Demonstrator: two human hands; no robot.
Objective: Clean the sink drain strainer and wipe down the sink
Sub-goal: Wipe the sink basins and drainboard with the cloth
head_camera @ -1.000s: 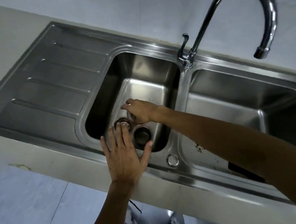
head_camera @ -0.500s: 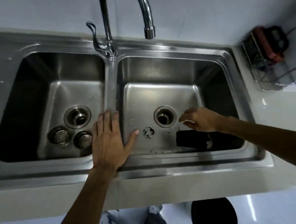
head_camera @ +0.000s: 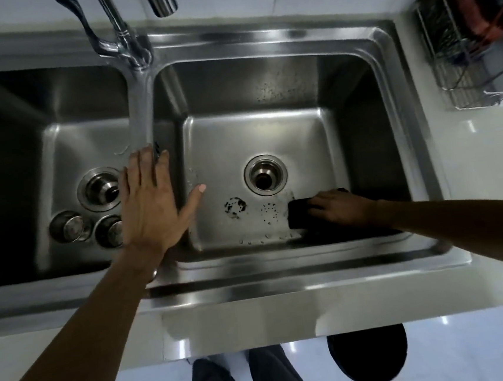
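Stainless steel double sink (head_camera: 282,267), glossy, smooth. Left hand (head_camera: 153,206) flat, fingers spread, on divider ridge; likely bracing. Right hand (head_camera: 344,209) lies over black rectangular sponge (head_camera: 297,215) on basin floor; grip or press, cannot tell. Dark speckled residue (head_camera: 235,207) between hands. Two round steel strainer cups (head_camera: 72,226) just left of left hand.

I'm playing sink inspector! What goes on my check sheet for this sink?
Surface: steel sink, two basins; dark spots on the right basin floor by the right drain.
Job's things: two strainer cups in the left basin beside the left drain; dark sponge in the right basin.
Clutter: nothing seen.
Hands: left hand open, flat over the divider; right hand lies on the sponge, grip unclear.
Cables: nothing seen.
Surroundings: faucet behind; wire rack on the counter, right.
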